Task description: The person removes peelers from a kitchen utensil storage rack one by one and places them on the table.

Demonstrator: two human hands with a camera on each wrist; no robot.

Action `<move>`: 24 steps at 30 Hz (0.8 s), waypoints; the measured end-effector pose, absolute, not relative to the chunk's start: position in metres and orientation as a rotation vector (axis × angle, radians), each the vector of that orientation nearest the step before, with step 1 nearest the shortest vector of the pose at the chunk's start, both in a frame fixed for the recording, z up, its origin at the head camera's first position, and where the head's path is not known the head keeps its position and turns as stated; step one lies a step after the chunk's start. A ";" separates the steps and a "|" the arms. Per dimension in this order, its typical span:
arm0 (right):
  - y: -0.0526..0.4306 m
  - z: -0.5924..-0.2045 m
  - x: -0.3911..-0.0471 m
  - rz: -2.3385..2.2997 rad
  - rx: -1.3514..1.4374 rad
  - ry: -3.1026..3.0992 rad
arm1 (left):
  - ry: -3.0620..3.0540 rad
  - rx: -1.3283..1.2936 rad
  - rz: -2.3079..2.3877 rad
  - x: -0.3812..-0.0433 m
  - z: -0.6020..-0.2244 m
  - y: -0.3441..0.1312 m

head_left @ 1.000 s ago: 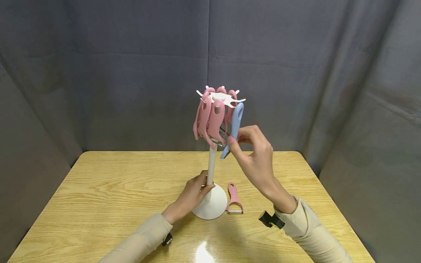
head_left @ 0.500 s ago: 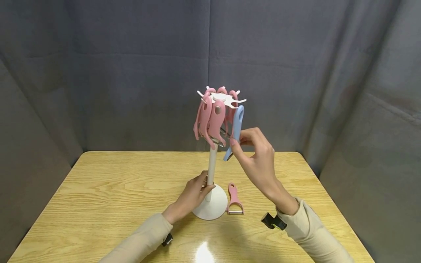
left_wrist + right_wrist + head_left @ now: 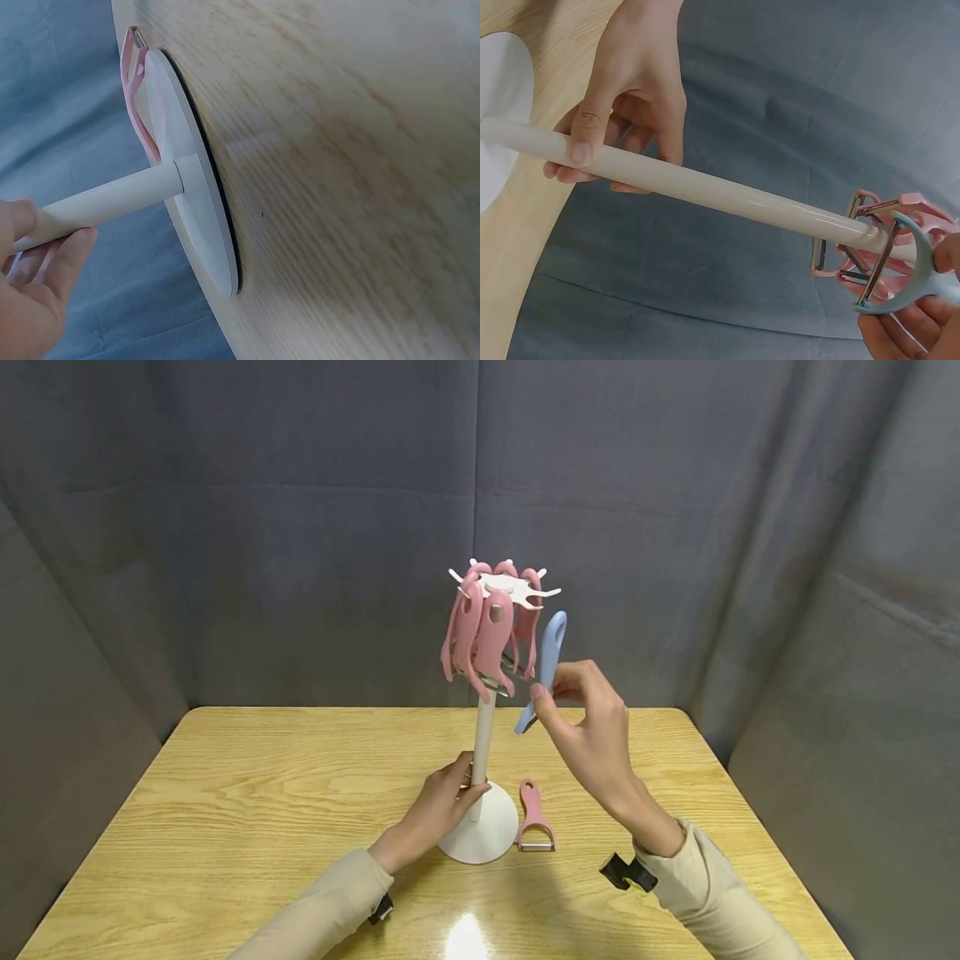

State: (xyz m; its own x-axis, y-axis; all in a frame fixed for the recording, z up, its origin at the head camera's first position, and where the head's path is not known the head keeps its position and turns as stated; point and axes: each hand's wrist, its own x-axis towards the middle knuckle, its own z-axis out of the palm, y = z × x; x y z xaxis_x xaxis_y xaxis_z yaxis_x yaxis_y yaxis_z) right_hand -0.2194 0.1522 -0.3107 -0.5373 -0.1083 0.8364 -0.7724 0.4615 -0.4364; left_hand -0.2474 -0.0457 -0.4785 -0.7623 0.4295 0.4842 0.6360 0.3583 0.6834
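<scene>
My right hand (image 3: 596, 735) pinches a light blue Y-shaped peeler (image 3: 552, 647) between thumb and fingers. Its handle, with a hole at the end, points up, just right of and slightly below the white hooks (image 3: 517, 591) of a stand; a gap separates them. Lower down, my left hand (image 3: 438, 806) grips the stand's white pole (image 3: 112, 196) above its round base (image 3: 480, 843). Several pink peelers (image 3: 493, 639) hang from the hooks, partly covering one another. The blue peeler's metal blade (image 3: 880, 262) shows in the right wrist view, in front of the pink ones.
On the wooden table (image 3: 300, 793), a pink peeler (image 3: 533, 810) lies to the right of the round base, its blade end toward me. Grey curtains (image 3: 337, 543) stand behind the table and at both sides.
My right hand has moved the blue peeler down and to the right, from against the hooks to apart from them. The left hand keeps its grip on the pole.
</scene>
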 end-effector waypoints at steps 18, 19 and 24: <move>0.164 -0.327 -0.222 1.075 0.677 -2.009 | -2.417 -0.951 -1.381 -0.246 -0.477 -0.046; 0.163 -0.327 -0.222 1.073 0.674 -2.008 | -2.417 -0.951 -1.380 -0.246 -0.477 -0.046; 0.155 -0.317 -0.209 1.049 0.659 -2.010 | -2.412 -0.959 -1.373 -0.246 -0.478 -0.046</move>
State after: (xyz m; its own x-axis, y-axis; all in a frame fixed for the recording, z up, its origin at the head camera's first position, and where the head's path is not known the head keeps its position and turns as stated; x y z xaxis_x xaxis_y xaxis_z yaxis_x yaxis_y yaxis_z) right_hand -0.2090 0.1552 -0.3167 -0.5771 -0.0937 0.8113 -0.7192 0.5289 -0.4505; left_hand -0.2464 -0.0461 -0.4779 -0.7680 0.4360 0.4692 0.6260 0.3562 0.6937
